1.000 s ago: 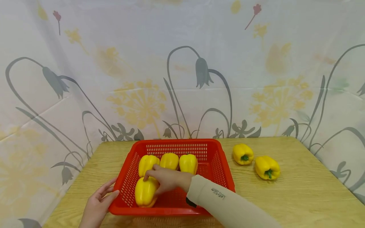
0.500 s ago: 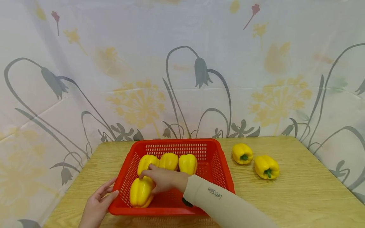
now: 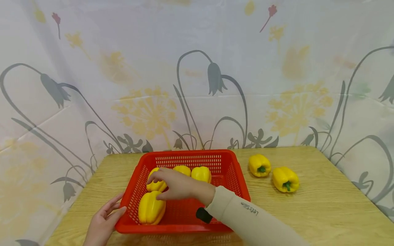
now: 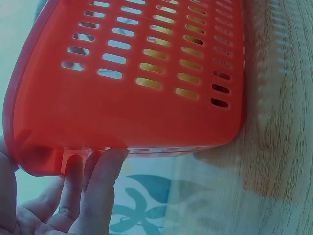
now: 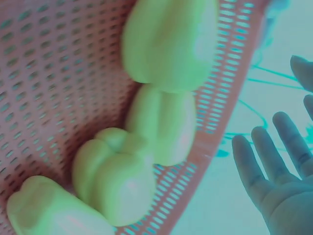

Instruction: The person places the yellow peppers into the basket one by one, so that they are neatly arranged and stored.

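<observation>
In the right wrist view, the right hand (image 5: 283,191) spreads its fingers (image 5: 267,152), clear of four peppers (image 5: 120,183) in the basket (image 3: 178,228). The left hand (image 3: 103,220) grips the basket.

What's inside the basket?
Four peppers: one in front, three behind, partly covered in the head view by the right hand and wrist. What's under them can't be seen.

Home or some set-up corner, I can't say which. Beyond the right grip (image 3: 178,184), and round to both sides, hangs a creased flower-printed sheet (image 3: 147,51); below the grip, a wood-grained surface (image 3: 323,212) carries a red slotted basket (image 3: 178,228) of yellow peppers (image 3: 150,210), kitchen things that give the place a household look.
</observation>
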The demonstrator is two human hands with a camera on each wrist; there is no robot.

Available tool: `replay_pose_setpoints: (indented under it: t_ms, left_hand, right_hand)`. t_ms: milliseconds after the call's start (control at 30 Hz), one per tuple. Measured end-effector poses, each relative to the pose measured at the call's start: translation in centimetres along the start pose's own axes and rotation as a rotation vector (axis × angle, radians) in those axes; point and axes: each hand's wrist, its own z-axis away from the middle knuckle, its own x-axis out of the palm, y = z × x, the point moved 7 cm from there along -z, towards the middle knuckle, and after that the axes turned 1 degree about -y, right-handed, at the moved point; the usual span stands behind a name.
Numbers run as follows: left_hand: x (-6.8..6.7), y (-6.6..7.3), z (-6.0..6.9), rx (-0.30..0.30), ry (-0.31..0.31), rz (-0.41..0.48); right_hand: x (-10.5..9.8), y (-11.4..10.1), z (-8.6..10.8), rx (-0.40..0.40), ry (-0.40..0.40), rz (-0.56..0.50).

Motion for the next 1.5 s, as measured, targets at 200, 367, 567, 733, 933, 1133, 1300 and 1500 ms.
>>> replay_pose_setpoints:
  t_ms: [200,367,567,733,933,1133,1300,1500]
  left_hand:
    - [-0.1,0.0,0.0,-0.010,0.002,-0.008]
    - [-0.2,-0.1,0.0,-0.012,0.000,-0.013]
    - [-0.2,0.0,0.1,-0.007,0.001,-0.018]
    - [-0.2,0.0,-0.1,-0.003,-0.001,-0.012]
    - [-0.1,0.1,-0.1,0.001,-0.003,-0.023]
    - [0.1,0.1,-0.1,0.003,-0.005,-0.030]
    - [0.1,0.1,-0.1,-0.003,-0.008,-0.032]
    - [0.1,0.1,-0.1,-0.002,-0.010,-0.031]
  right_hand:
    - [-1.7,-1.0,0.9,-0.036,0.072,-0.026]
    - [-2.7,-1.7,1.9,-0.059,0.128,-0.040]
    - [-3.7,-2.5,3.3,-0.090,0.179,-0.027]
    - [-4.6,-3.3,4.7,-0.149,0.238,-0.024]
    - [-5.3,-3.3,6.5,-0.179,0.296,-0.014]
    - [-5.5,-2.9,8.2,-0.124,0.312,-0.030]
    - [-5.7,-2.7,9.6,-0.141,0.339,-0.043]
    - [-6.0,-2.1,11.4,-0.153,0.395,-0.028]
